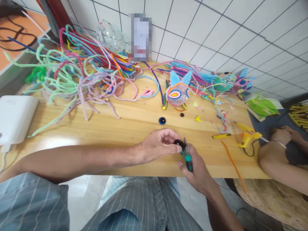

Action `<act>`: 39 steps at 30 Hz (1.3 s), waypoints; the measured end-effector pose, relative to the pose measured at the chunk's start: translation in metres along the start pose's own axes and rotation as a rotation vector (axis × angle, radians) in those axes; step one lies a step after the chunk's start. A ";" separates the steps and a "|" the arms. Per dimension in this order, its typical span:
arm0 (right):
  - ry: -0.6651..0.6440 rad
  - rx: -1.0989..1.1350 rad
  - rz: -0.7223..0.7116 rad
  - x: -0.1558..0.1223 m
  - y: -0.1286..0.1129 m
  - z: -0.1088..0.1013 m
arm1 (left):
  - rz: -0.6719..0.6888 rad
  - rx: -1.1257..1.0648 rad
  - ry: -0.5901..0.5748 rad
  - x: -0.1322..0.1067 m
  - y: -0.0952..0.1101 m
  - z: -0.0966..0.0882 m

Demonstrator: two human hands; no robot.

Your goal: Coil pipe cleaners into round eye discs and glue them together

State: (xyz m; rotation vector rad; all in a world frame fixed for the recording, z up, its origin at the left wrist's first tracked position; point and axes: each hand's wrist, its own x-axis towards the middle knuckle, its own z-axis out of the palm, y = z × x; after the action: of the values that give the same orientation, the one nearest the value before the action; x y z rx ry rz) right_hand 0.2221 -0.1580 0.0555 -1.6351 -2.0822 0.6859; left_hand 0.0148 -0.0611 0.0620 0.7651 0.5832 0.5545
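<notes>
Near the table's front edge, my left hand (160,143) pinches a small black round piece (178,143) between thumb and fingers. It looks like a toy eye, though its face is partly covered. My right hand (196,166) is wrapped round green-and-black handled pliers (188,158), whose metal jaws are up against the black piece. I cannot tell whether the jaws bite into it. Just beyond my hands lies a blue-rimmed black toy eye (162,120). Farther back stands a clear ball figure (178,94) with blue pipe-cleaner ears and ringed eyes.
Pipe cleaners (69,77) heap up at the back left. A phone (141,38) leans on the tiled wall. On the right lie a yellow glue gun (247,134), a yellow cutter (221,136) and an orange pipe cleaner (233,163). Another person's arm (281,157) rests there. A white box (16,118) stands left.
</notes>
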 end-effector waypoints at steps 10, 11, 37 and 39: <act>0.088 -0.149 -0.026 0.001 0.000 0.004 | -0.023 -0.006 0.039 0.000 0.000 0.000; 0.102 -0.168 -0.030 0.002 0.000 0.005 | -0.026 -0.004 0.044 0.000 0.001 0.000; 0.101 0.048 0.052 -0.002 0.011 -0.008 | -0.071 0.010 0.059 0.007 -0.005 -0.004; 0.127 0.058 0.076 -0.002 0.015 -0.009 | -0.070 0.005 0.061 0.007 -0.005 -0.004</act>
State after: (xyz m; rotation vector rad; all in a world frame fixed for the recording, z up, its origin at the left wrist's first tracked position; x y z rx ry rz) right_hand 0.2390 -0.1560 0.0535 -1.6872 -1.9032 0.6435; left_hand 0.0182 -0.0581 0.0538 0.7318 0.6659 0.5136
